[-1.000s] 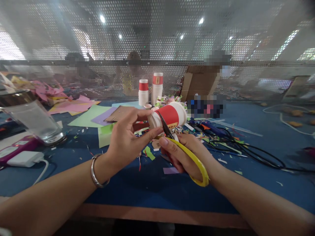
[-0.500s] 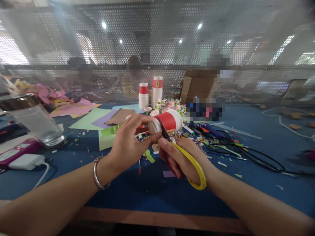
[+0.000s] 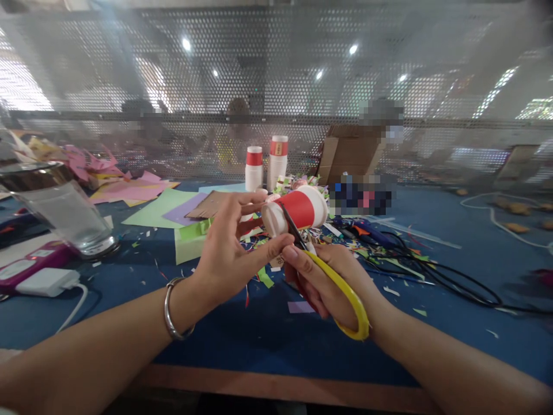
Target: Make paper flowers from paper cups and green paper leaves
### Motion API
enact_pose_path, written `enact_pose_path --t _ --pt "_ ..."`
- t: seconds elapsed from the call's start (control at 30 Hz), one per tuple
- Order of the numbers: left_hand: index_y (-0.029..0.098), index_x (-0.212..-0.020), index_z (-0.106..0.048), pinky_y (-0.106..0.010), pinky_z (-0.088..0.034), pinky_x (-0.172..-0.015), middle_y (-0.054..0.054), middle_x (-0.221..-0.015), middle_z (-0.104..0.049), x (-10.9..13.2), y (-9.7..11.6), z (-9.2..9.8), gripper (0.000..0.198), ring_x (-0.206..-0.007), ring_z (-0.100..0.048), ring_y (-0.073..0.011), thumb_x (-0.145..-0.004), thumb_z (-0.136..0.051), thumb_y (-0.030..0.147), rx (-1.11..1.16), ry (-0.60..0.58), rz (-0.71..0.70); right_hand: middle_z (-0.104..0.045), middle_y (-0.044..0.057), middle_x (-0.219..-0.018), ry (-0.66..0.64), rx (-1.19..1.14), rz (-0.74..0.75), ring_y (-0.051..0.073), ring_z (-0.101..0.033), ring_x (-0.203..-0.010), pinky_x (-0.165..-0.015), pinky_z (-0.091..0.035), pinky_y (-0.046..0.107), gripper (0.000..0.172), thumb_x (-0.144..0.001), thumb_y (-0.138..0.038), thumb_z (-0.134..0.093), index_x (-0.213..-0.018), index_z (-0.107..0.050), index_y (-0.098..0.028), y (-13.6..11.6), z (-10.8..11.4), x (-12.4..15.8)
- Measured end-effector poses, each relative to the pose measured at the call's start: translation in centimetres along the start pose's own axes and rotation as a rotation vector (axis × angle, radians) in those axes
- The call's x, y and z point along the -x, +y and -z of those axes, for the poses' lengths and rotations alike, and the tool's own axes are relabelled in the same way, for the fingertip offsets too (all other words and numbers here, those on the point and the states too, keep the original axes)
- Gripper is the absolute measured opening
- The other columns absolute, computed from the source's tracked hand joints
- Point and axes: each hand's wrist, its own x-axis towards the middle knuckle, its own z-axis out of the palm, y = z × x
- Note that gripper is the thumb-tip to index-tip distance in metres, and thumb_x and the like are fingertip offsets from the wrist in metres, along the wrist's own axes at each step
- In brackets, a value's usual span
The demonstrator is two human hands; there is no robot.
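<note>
In front of me a red and white paper cup (image 3: 301, 210) lies tilted on its side in the air, its base to the left. My left hand (image 3: 228, 245) is curved about the base, fingers behind and thumb below, gripping it loosely. My right hand (image 3: 330, 279) is closed on scissors (image 3: 334, 282) with a yellow outer handle loop. Their dark blade lies against the cup's wall near the base, at the edge of the red band. Part of the blades and the right fingertips are hidden.
Two stacks of paper cups (image 3: 254, 170) stand behind, near a cardboard box (image 3: 352, 153). Coloured paper (image 3: 151, 207), a lidded glass (image 3: 64, 207) and a power strip (image 3: 38, 268) lie left. Scraps, a glue gun (image 3: 371, 230) and black cable (image 3: 458, 282) are on the right.
The cup has shifted slightly right, and my left fingers have loosened and spread a little around its base. My right hand and the scissors have moved slightly right with it.
</note>
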Motion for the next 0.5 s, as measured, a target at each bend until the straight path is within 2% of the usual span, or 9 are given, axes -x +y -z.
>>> enact_pose_path --t 0.07,0.13,0.2,0.33,0.5 --pt "0.020 -0.111 -0.057 -0.029 -0.064 -0.082 -0.007 -0.114 -0.067 -0.2 0.2 0.0 0.049 -0.099 -0.072 -0.0174 -0.078 -0.087 0.040 0.066 0.023 0.121 -0.045 -0.003 -0.032 -0.008 0.022 0.019 0.015 -0.051 -0.036 -0.049 -0.044 0.030 0.071 -0.083 -0.091 -0.047 -0.060 -0.059 -0.025 0.1 0.0 -0.1" --pt "0.019 -0.105 -0.058 -0.026 -0.061 -0.070 -0.004 -0.101 -0.069 -0.4 0.2 0.1 0.043 -0.084 -0.072 -0.0144 -0.082 -0.083 0.045 0.093 -0.007 0.236 -0.044 -0.004 -0.033 -0.026 0.046 0.028 0.014 -0.048 -0.034 -0.049 -0.044 0.029 0.072 -0.086 -0.089 -0.044 -0.060 -0.058 -0.024 0.3 0.1 -0.3" --pt "0.018 -0.101 -0.060 -0.025 -0.060 -0.067 -0.003 -0.094 -0.070 -0.6 0.0 0.4 0.039 -0.079 -0.071 -0.0136 -0.083 -0.082 0.045 0.105 -0.039 0.301 -0.044 -0.003 -0.034 -0.045 0.069 0.034 0.013 -0.047 -0.034 -0.048 -0.043 0.029 0.072 -0.089 -0.087 -0.042 -0.059 -0.057 -0.024 0.5 0.1 -0.5" --pt "0.019 -0.097 -0.062 -0.027 -0.060 -0.071 -0.002 -0.092 -0.072 -0.7 -0.1 0.6 0.036 -0.084 -0.072 -0.0153 -0.080 -0.085 0.041 0.133 -0.047 0.293 -0.044 -0.003 -0.035 -0.055 0.091 0.056 0.012 -0.046 -0.034 -0.045 -0.040 0.027 0.073 -0.089 -0.088 -0.041 -0.057 -0.054 -0.023 0.9 0.0 -0.7" --pt "0.021 -0.093 -0.061 -0.029 -0.061 -0.073 -0.001 -0.088 -0.070 -0.6 -0.2 0.5 0.029 -0.084 -0.071 -0.0154 -0.082 -0.083 0.036 0.083 -0.099 0.219 -0.047 -0.003 -0.036 -0.041 0.083 0.052 0.013 -0.048 -0.035 -0.045 -0.040 0.027 0.071 -0.090 -0.087 -0.042 -0.063 -0.058 -0.023 1.3 -0.2 -0.5"
